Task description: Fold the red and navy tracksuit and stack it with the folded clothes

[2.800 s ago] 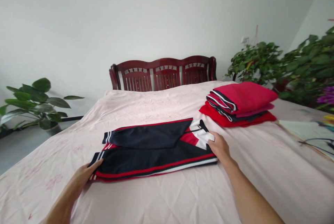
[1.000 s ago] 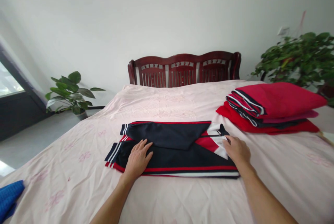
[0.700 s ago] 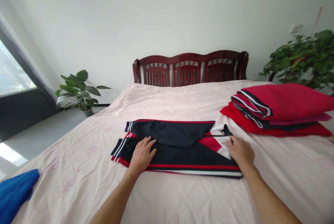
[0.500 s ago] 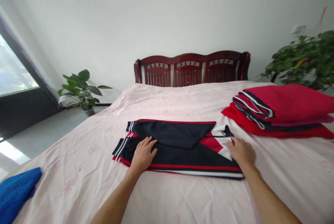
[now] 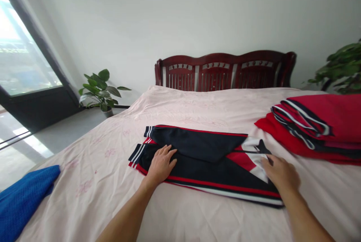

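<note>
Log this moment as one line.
left hand: flat on folded navy-red-white striped jacket | right hand: resting on its collar end | pink bedsheet

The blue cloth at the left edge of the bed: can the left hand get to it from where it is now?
Probably yes. The left hand lies flat on the dark folded jacket, and only bare bedsheet separates it from the blue cloth.

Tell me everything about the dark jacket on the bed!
The jacket is navy with red and white stripes along its edges and cuffs, plus red and white patches near its right end. It looks like smooth sports fabric. It lies folded flat into a long strip across the pink bed, with one sleeve laid over the top. The left hand rests flat on its left part, and the right hand presses on its right end. Nothing else touches it.
</note>
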Available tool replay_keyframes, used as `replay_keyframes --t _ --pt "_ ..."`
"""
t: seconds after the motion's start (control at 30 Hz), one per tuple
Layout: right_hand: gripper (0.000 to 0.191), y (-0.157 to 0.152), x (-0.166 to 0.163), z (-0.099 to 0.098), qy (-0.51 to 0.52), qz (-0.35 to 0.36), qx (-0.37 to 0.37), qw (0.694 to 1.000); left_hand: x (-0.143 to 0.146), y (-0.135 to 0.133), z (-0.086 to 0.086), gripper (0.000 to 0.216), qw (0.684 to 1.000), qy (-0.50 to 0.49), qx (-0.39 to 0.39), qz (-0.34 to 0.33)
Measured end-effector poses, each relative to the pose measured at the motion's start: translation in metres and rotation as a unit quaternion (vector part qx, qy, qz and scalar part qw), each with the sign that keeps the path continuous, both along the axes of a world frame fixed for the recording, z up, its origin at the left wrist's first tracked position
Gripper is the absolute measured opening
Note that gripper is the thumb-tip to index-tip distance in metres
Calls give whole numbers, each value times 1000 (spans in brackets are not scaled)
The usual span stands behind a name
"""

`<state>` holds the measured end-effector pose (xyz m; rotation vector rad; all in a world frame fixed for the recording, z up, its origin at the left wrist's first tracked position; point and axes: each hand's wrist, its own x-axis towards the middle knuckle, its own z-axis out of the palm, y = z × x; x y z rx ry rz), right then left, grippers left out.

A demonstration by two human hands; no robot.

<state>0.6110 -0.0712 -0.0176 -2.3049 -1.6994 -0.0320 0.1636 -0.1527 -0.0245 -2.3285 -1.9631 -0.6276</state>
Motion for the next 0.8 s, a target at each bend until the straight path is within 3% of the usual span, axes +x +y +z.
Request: replay_keyframes --t 0.27,0.5,0.6,0.8 --pt "51 5 10 -9 31 4 -2 1000 0 -1 1 42 1000 -18 0 -2" --pt "55 5 10 -6 36 -2 -13 999 -9 -12 8 26 985 -156 76 15" --pt "60 3 8 -2 44 9 -15 999 -42 -23 20 25 980 -157 102 70" --pt "63 1 8 2 48 9 -31 998 -157 -73 42 25 949 -89 65 294"
